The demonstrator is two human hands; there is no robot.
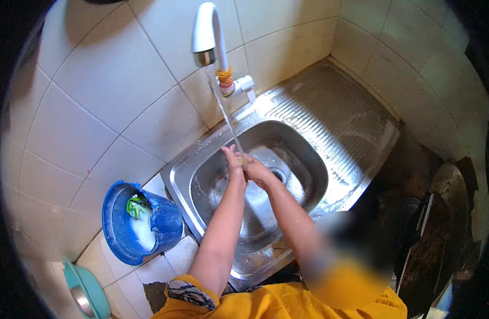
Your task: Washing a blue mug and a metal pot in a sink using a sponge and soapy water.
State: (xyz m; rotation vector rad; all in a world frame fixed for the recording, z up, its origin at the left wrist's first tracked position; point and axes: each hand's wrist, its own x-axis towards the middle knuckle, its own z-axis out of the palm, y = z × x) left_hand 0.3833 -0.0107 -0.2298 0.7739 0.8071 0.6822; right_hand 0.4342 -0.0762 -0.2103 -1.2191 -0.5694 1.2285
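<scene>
Over the bowl of a stainless steel sink (264, 231), my left hand (235, 165) and my right hand (257, 169) are pressed together. The left fingertips point up toward the back wall, and the right fingers fold across the left palm. Water (227, 113) runs onto them from a white gooseneck faucet (218, 32) with a metal tip. A small yellowish spot shows between the hands, too little of it visible to name. Behind the right wrist, the drain (277, 174) is partly hidden.
A ribbed drainboard (308, 131) extends right of the bowl. At left, a broken-rimmed blue plastic bucket (164, 223) holds a green packet (136, 206) and something white. A teal plastic basin (94, 289) stands lower left. Dark boards (422, 259) lean at right. Tiled walls (105, 87) enclose the corner.
</scene>
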